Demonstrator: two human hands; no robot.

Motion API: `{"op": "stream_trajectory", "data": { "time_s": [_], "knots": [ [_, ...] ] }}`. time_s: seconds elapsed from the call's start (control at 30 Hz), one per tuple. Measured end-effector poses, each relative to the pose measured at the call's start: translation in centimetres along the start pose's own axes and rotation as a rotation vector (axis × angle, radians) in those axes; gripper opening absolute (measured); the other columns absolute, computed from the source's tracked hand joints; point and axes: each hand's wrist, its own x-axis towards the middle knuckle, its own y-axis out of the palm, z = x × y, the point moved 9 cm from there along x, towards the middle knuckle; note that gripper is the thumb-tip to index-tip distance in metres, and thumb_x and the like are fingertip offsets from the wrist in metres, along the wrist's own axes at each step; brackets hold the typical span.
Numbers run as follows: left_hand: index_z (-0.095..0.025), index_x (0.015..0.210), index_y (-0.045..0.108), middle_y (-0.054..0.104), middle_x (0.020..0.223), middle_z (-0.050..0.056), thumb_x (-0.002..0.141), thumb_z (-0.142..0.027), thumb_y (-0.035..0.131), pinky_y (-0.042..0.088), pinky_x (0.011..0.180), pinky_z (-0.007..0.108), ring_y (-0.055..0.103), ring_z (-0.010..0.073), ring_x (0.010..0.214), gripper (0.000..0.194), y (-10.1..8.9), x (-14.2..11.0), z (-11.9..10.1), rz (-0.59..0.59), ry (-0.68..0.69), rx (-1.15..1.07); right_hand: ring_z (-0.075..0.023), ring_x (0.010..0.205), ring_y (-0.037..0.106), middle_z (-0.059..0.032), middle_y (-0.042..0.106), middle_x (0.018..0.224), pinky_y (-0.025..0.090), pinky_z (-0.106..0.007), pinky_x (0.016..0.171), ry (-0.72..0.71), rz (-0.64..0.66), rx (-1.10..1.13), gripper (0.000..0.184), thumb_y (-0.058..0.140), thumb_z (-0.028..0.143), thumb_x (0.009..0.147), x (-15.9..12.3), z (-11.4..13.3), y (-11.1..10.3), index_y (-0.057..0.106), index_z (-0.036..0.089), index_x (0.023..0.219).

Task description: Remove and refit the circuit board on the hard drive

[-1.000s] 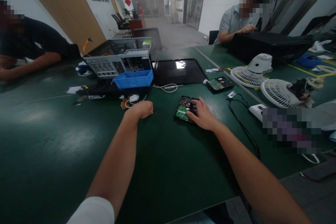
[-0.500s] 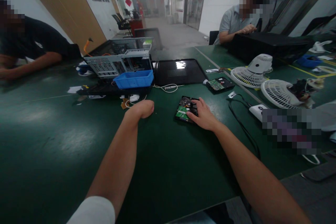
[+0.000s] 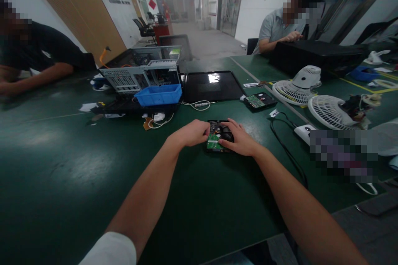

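A hard drive (image 3: 214, 144) lies on the green table in front of me, its green circuit board facing up. My right hand (image 3: 241, 138) grips it from the right, thumb across the board and fingers over the far edge. At the drive's upper left corner is my left hand (image 3: 195, 131), closed with the knuckles up. Whatever is in those curled fingers, if anything, is hidden. A second hard drive (image 3: 260, 101) lies farther back to the right.
Behind stand an opened computer case (image 3: 124, 79), a blue plastic bin (image 3: 160, 94) and a black panel (image 3: 214, 86). On the right are white fan parts (image 3: 292, 91), a black cable (image 3: 287, 153) and a white power strip (image 3: 303, 131). Co-workers sit at both sides.
My left hand has moved right, from beside the cable to the hard drive's left edge. The drive has turned slightly and shifted a little toward me under my right hand.
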Motion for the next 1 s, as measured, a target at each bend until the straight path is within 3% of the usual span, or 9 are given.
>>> {"op": "stream_trajectory", "data": {
  "time_s": [0.27,0.57,0.77,1.0],
  "knots": [
    [-0.020,0.088,0.066,0.073,0.090,0.004,0.087,-0.019,0.063,0.041,0.068,0.028,0.066,0.0201,0.082,0.004,-0.6,0.0,-0.4,-0.081,0.028,-0.005,-0.0358,0.161,0.016,-0.0165,0.038,0.165,0.009,-0.073,0.123,-0.009,0.018,0.018,0.067,0.064,0.049,0.093,-0.1,0.5,0.2,0.043,0.024,0.152],
    [-0.020,0.096,0.070,0.075,0.097,0.004,0.091,-0.024,0.062,0.043,0.072,0.028,0.067,0.0210,0.088,0.010,-0.6,-0.1,-0.7,-0.049,0.046,-0.014,-0.0363,0.161,0.018,-0.0171,0.037,0.165,0.008,-0.073,0.124,-0.007,0.012,0.013,0.067,0.064,0.051,0.093,0.0,0.4,0.2,0.044,0.024,0.151],
    [-0.020,0.096,0.072,0.076,0.099,0.005,0.095,-0.026,0.059,0.044,0.077,0.030,0.068,0.0223,0.091,0.014,-1.1,-0.2,0.6,-0.091,0.013,0.027,-0.0355,0.161,0.018,-0.0182,0.034,0.167,0.009,-0.072,0.124,0.003,0.018,0.009,0.066,0.063,0.051,0.093,-0.1,0.5,0.1,0.044,0.023,0.151],
    [-0.020,0.095,0.075,0.077,0.098,0.005,0.096,-0.028,0.060,0.045,0.078,0.031,0.069,0.0228,0.091,0.016,-0.5,0.1,1.1,-0.047,0.007,0.037,-0.0351,0.161,0.016,-0.0172,0.035,0.167,0.009,-0.073,0.124,0.001,0.034,0.012,0.066,0.062,0.052,0.094,-0.1,0.6,0.1,0.044,0.023,0.151]
  ]
}}
